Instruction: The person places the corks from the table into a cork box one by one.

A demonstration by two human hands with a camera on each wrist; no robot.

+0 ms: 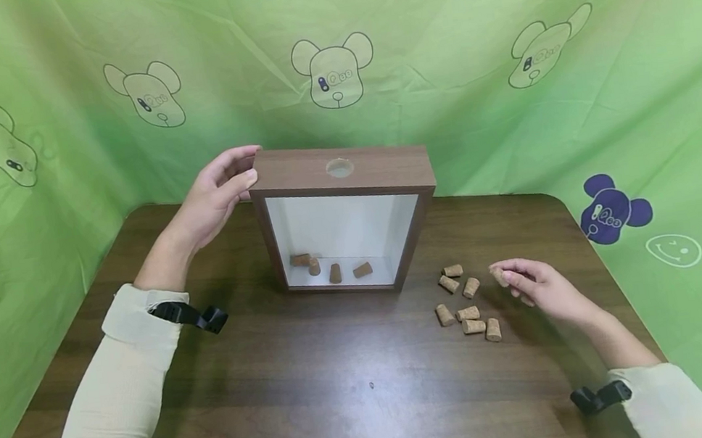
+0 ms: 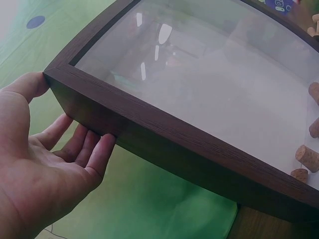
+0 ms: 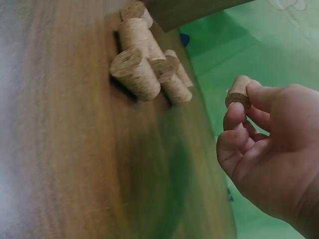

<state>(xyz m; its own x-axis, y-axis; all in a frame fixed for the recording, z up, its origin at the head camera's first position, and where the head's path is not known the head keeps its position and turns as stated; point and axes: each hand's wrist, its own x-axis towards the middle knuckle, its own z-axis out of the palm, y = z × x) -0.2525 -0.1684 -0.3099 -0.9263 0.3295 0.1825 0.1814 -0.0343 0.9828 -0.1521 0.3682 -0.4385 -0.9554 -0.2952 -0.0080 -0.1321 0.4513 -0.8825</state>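
Observation:
A brown wooden box frame [image 1: 347, 189] with a clear front and a round hole [image 1: 340, 168] in its top stands upright on the table. Several corks [image 1: 335, 273] lie inside on its floor. My left hand [image 1: 212, 198] grips the box's upper left corner, thumb at the front edge and fingers along the side [image 2: 99, 144]. In my right hand [image 1: 547, 290], a cork [image 1: 499, 275] is pinched between thumb and fingertips, above the table and right of the loose corks; the right wrist view shows this cork [image 3: 239, 91] too.
Several loose corks [image 1: 468, 313] lie in a group on the dark wooden table [image 1: 320, 398], to the right of the box. A green printed cloth [image 1: 433, 33] hangs behind the table and along both sides.

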